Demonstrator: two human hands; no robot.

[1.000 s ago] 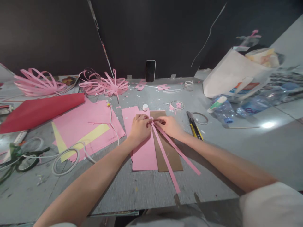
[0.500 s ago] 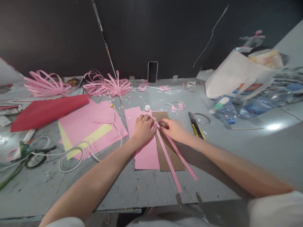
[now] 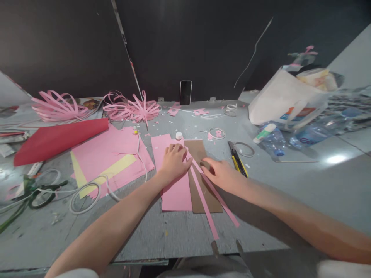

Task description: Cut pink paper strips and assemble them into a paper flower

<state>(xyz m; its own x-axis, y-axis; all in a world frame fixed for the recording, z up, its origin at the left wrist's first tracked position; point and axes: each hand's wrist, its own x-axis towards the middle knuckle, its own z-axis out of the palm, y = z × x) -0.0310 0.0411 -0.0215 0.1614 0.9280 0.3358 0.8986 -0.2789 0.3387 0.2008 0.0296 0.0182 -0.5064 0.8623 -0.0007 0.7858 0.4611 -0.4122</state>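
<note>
My left hand (image 3: 175, 162) rests on the pink paper, its fingers bent and closed over the upper ends of two pink paper strips. From there the left strip (image 3: 204, 200) and the right strip (image 3: 222, 200) fan out toward the table's front edge. They cross a brown cardboard piece (image 3: 198, 193), which lies beside a pink paper sheet (image 3: 176, 197). Over the cardboard's right side is my right hand (image 3: 222, 173), fingers curved, with a gap between thumb and forefinger. Its thumb is close to the right strip; whether they touch I cannot tell. A white cap (image 3: 179, 135) stands beyond my left hand.
A yellow-black box cutter (image 3: 238, 160) lies right of my right hand. Pink sheets (image 3: 124, 170), a red sheet (image 3: 60, 139), a white cable (image 3: 87, 197) and green-handled scissors (image 3: 40, 193) are left. A phone (image 3: 186, 93) stands at the back; a white bag (image 3: 284, 100) is right.
My right hand has drawn away from my left hand, toward the right and nearer me. My left hand stays over the strips' upper ends. The view has shifted slightly.
</note>
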